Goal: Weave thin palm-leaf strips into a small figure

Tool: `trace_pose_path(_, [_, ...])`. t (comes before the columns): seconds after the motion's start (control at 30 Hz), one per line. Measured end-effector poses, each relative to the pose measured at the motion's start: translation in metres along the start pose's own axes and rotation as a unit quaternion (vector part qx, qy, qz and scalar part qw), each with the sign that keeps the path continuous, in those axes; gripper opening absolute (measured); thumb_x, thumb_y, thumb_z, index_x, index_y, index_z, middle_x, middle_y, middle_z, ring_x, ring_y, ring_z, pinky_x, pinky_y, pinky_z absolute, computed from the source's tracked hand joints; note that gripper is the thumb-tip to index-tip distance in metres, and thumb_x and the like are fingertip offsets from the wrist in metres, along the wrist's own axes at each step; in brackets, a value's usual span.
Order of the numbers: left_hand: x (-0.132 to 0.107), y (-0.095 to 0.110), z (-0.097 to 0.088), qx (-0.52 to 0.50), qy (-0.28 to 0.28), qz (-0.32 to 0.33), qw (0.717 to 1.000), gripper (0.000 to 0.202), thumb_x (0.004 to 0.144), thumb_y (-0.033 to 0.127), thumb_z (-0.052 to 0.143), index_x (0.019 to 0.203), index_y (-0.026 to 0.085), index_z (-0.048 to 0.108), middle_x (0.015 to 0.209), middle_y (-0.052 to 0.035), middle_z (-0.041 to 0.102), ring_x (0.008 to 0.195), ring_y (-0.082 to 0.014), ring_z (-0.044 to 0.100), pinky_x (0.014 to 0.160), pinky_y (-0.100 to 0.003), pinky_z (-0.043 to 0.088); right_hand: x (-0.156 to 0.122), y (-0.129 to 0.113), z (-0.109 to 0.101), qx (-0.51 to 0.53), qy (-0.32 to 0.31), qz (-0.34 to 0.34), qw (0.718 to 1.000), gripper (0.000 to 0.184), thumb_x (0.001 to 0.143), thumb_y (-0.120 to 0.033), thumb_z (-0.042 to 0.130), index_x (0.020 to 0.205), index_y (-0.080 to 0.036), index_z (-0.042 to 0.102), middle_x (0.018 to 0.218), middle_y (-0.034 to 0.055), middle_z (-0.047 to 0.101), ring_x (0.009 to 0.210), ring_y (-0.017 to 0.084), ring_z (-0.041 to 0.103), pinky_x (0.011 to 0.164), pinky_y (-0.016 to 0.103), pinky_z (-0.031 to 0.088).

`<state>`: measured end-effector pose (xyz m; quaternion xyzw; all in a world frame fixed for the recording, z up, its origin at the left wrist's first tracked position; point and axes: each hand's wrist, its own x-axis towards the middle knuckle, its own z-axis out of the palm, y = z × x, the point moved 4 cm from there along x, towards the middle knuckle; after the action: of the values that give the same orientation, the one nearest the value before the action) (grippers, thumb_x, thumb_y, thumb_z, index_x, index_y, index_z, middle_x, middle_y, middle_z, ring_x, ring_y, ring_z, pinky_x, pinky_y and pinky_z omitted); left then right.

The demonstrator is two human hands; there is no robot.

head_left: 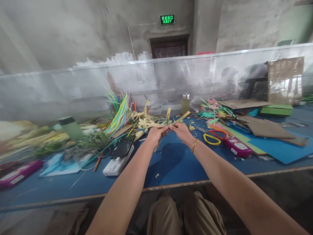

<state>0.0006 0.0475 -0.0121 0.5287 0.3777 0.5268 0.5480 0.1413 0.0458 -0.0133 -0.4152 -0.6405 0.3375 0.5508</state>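
Above the middle of the blue table, my left hand (157,133) and my right hand (181,131) meet, fingertips pinched close together. Between them they grip several flat, pale yellow-green strips (183,117) that look like leaf or straw and cross at the fingers. One strip stands upright, others stick out to the left and right, and an end hangs below my left hand. The crossing itself is mostly covered by my fingers. Just behind my left hand lies a heap of similar pale strips (144,121). Scissors with yellow and red handles (211,139) lie right of my right wrist.
A bundle of colored strips (119,112) rises at back left. Left of my forearm, a black phone (122,147) rests on a white device (114,165). A purple box (236,146), blue sheets (276,150) and cardboard (267,125) lie right. A perforated screen (171,75) borders the table's back.
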Motion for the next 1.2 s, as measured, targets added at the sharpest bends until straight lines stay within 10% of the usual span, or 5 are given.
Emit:
trace_pose_path(0.47, [0.002,0.011,-0.006,0.012,0.076,0.049,0.996,0.016,0.058,0.021,0.082,0.059,0.012,0.068,0.053,-0.0016,0.061,0.052,-0.011,0.052,0.056,-0.025,0.043,-0.003,-0.003,0.006,0.046,-0.022,-0.045,0.998,0.023,0.069,-0.038,0.07,0.082,-0.019,0.073,0.082,0.0034,0.073,0.077,0.017,0.064,0.075,0.03,0.048])
trace_pose_path(1.2, [-0.005,0.011,0.0,-0.076,-0.021,-0.068,0.995,0.019,0.069,0.023,0.077,0.069,0.015,0.06,0.055,0.0023,0.056,0.046,-0.0081,0.051,0.045,-0.02,0.036,-0.004,-0.015,-0.003,0.05,0.009,-0.099,0.994,0.015,0.066,-0.034,0.073,0.072,-0.021,0.069,0.076,0.0021,0.068,0.074,0.017,0.061,0.074,0.032,0.048])
